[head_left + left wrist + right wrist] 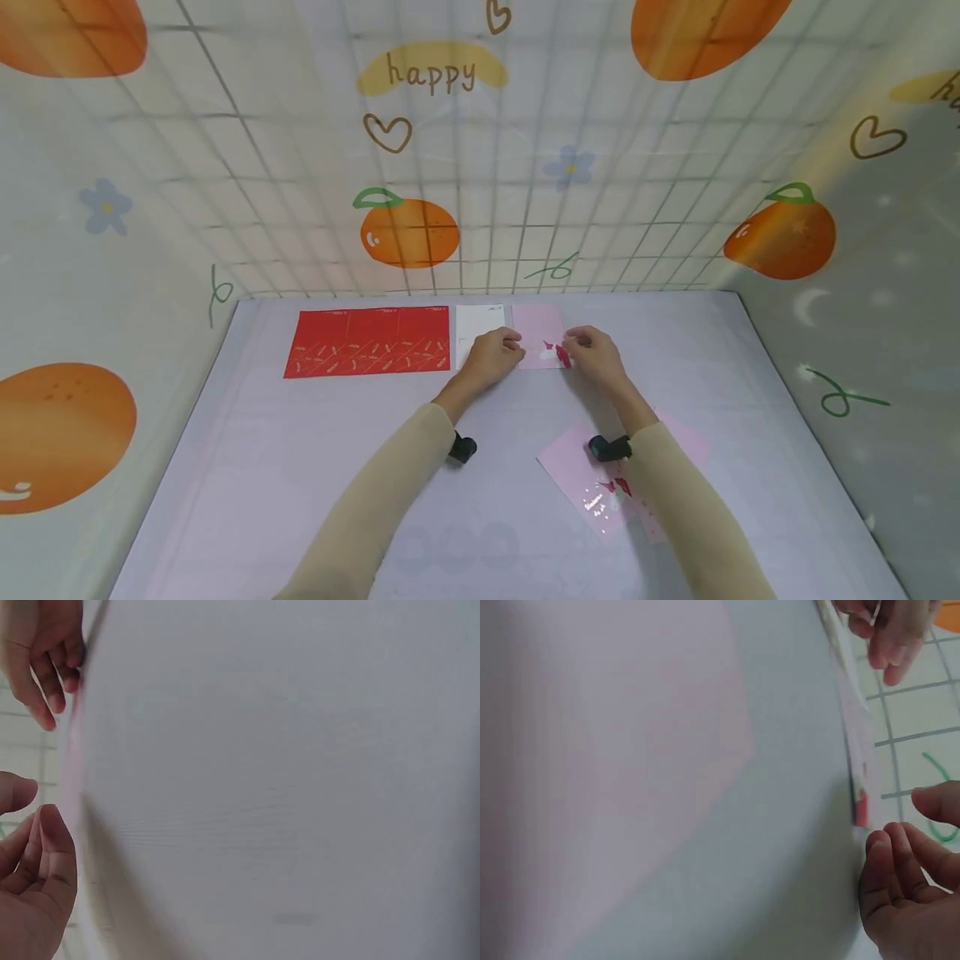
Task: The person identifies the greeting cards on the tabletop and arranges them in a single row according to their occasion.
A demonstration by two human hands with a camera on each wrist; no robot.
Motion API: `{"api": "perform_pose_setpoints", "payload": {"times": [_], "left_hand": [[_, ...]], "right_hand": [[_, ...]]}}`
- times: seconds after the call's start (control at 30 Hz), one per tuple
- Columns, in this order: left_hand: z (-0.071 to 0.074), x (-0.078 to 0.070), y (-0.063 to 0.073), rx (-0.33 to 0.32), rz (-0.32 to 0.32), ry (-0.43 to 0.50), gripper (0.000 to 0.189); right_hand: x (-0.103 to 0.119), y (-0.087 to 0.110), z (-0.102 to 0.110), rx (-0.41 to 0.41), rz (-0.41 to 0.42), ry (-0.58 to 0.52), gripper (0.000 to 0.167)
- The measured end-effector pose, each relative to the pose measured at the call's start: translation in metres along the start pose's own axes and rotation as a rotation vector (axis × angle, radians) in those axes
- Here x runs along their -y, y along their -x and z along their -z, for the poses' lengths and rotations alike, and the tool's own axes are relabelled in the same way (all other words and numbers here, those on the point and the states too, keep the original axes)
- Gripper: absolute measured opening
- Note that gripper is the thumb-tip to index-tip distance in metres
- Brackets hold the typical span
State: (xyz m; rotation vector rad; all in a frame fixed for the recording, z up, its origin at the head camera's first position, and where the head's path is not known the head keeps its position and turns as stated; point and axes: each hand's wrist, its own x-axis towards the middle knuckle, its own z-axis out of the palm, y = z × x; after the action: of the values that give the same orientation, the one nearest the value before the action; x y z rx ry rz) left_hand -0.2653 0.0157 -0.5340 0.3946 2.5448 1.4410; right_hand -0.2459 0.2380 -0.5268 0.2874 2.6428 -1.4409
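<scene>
A pink card [537,325] with dark red and white print near its lower edge lies flat at the back of the table. Beside its left edge is my left hand [491,357], which partly covers a white card [480,322]. In the left wrist view, the thumb of my left hand [36,877] stands apart from the loosely bent fingers, and nothing is between them. At the pink card's right edge, my right hand [597,354] has its fingertips close to the dark red print. The right wrist view shows my right hand [915,892] with thumb and fingers apart, holding nothing.
Red printed sheets [371,340] lie side by side left of the white card. Nearer the front right, more pink cards [573,467] overlap at an angle, partly beneath the right forearm. A printed curtain [480,167] with a grid behind it borders the table's back edge.
</scene>
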Motion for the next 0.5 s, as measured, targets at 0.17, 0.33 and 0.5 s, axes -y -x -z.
{"api": "perform_pose_setpoints", "payload": {"times": [0.17,0.33,0.5], "left_hand": [[0.011,-0.014,0.01,0.003,-0.066,-0.008,0.031],[0.022,-0.024,0.027,0.004,-0.111,-0.009,0.032],[0.03,-0.032,0.051,0.009,-0.139,0.019,0.028]], "right_hand": [[0.01,0.01,0.006,-0.021,0.065,0.023,0.036],[0.023,0.031,0.015,-0.036,0.196,0.028,0.035],[0.03,0.052,0.022,-0.052,0.312,0.04,0.034]]}}
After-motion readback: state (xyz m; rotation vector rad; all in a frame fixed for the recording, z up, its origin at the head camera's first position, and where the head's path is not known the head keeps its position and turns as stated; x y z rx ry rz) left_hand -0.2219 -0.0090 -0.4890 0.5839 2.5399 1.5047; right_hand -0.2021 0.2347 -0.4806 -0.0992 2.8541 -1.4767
